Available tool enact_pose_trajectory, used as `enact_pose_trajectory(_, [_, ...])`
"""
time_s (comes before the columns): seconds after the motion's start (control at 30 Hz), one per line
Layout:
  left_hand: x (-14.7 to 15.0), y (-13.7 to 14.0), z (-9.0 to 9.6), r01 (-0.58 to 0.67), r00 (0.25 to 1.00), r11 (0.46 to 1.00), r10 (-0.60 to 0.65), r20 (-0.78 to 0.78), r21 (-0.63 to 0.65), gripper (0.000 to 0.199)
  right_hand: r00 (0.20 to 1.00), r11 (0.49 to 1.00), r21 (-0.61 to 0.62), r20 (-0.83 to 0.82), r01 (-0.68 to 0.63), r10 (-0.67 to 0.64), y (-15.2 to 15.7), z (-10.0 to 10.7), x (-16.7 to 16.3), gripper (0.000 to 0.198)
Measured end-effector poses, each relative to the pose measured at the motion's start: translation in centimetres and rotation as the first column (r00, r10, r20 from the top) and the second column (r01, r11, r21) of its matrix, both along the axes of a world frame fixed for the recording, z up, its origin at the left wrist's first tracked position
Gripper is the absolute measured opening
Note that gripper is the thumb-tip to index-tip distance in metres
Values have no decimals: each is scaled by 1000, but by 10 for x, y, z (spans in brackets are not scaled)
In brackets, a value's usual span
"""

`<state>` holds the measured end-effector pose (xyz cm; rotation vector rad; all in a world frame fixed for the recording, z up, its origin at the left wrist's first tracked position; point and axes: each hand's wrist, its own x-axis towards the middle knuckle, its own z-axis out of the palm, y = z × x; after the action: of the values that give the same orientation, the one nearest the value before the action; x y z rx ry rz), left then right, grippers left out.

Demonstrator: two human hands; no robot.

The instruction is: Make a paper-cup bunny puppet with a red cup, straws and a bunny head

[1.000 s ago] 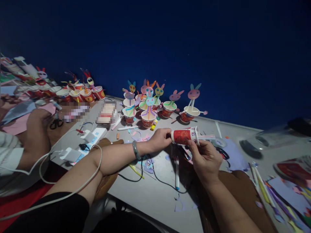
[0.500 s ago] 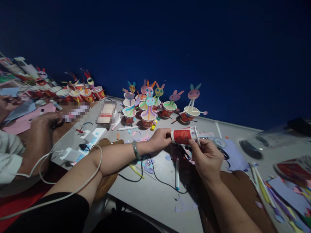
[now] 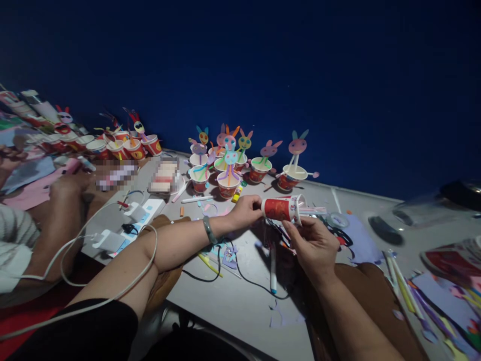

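Head view | tapered red-and-white paper cup [image 3: 277, 209] held sideways above the grey counter [image 3: 233, 311] | my left hand [image 3: 245, 211] pinches its base end, my right hand [image 3: 315, 244] its rim | step, I judge: steadying the cup two-handed | next move likely calls for light, even pressure

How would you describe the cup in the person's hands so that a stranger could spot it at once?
Below the dark blue wall runs a pale table. Over it, the left hand and right hand hold a red-and-white paper cup. It is tipped sideways, whereas the rabbit-topped cups behind it stand upright.
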<state>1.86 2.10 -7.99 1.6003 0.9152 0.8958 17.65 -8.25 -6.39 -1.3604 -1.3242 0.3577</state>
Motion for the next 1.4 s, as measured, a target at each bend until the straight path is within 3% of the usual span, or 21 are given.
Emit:
enact_pose_trajectory(0.2, [-1, 4, 0, -26, 1000, 1000, 26, -1, 2, 4, 987, 987, 16, 15, -160, 160, -6, 9, 1, 22])
enact_pose_trajectory(0.43, [-3, 2, 3, -17, 1000, 999, 18, -22, 43, 6, 994, 994, 18, 13, -105, 105, -4, 9, 2, 22])
enact_pose_trajectory(0.73, [-6, -3, 10, 17, 996, 978, 2, -92, 208, 12, 993, 995, -1, -59, -103, 103, -3, 15, 3, 27])
enact_pose_trajectory(0.9, [-6, -6, 13, 24, 993, 975, 3, -119, 220, 17, 990, 999, -10, 141, -32, 33, -5, 18, 5, 29])
enact_pose_trajectory(1.13, [-4, -9, 8, 66, 996, 976, -52, -73, 205, 13, 865, 977, 203, 475, 68, -159, -4, 16, 9, 22])
enact_pose_trajectory(1.23, [-3, -6, 4, 71, 997, 980, -64, -43, 185, 10, 848, 963, 257, 491, 78, -200, -3, 10, 8, 18])
enact_pose_trajectory(1.4, [-3, -1, 1, 90, 996, 991, -92, 18, 95, 9, 886, 962, 248, 414, 112, -210, -3, 2, 5, 15])
